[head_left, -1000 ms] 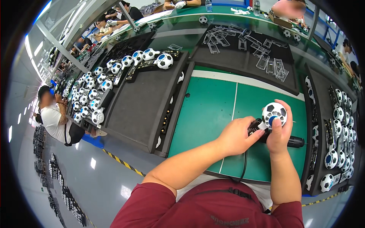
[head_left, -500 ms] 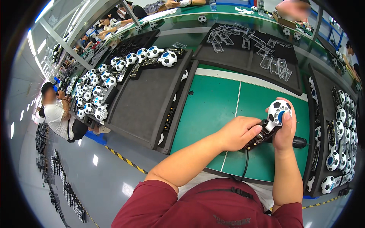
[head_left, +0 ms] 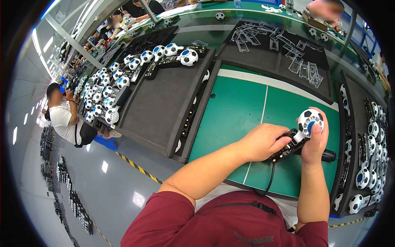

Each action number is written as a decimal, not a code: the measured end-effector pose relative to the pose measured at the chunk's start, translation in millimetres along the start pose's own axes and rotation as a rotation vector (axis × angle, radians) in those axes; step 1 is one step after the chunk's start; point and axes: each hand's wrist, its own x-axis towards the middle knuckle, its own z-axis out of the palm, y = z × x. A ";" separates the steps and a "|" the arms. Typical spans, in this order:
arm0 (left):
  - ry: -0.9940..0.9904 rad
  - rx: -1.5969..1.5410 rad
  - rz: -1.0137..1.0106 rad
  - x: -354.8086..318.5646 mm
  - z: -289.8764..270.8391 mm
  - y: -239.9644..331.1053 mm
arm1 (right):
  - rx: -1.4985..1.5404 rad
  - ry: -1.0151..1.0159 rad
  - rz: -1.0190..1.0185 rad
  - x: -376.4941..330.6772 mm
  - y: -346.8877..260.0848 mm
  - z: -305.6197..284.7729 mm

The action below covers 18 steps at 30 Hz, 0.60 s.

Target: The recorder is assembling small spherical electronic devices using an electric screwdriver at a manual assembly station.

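Note:
A white-and-black football-patterned ball with a blue disc rests in my right hand, thumb pressed against the disc and fingers wrapped behind. From the ball a white neck leads to a black strip-shaped body with small light-coloured spots along it. My left hand pinches that body near the neck, thumb on top. Behind my right wrist passes a black cylindrical tool; most of it is hidden. A black cable hangs below the left hand, and its upper end is hidden.
Left stands a dark tray with several ball-headed pieces along its far and left sides. Another tray behind the green mat carries clear plastic frames. More ball-headed pieces fill a tray on the right. A person sits far left.
The whole view has shifted slightly, so the trays appear a little further right. Both hands keep their grip on the ball-headed piece, at nearly the same pose.

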 end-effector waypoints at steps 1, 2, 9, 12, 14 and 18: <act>0.013 -0.069 -0.039 0.9 -0.1 3.3 | 0.019 0.028 -0.005 1.1 1.1 -0.1; 0.026 -0.137 -0.078 1.7 -0.3 6.1 | 0.037 0.057 -0.011 2.3 1.9 0.1; 0.054 -0.143 -0.174 -0.5 11.3 6.4 | 0.106 0.149 0.014 3.7 -1.1 3.1; 0.029 -0.067 -0.159 0.2 8.3 5.1 | 0.108 0.119 0.031 3.4 -3.6 1.0; 0.031 -0.088 -0.181 -0.3 10.2 7.2 | 0.142 0.104 0.057 2.9 -0.7 -4.1; 0.010 -0.212 -0.241 -2.6 10.1 9.5 | 0.245 0.201 0.135 7.8 8.8 -4.2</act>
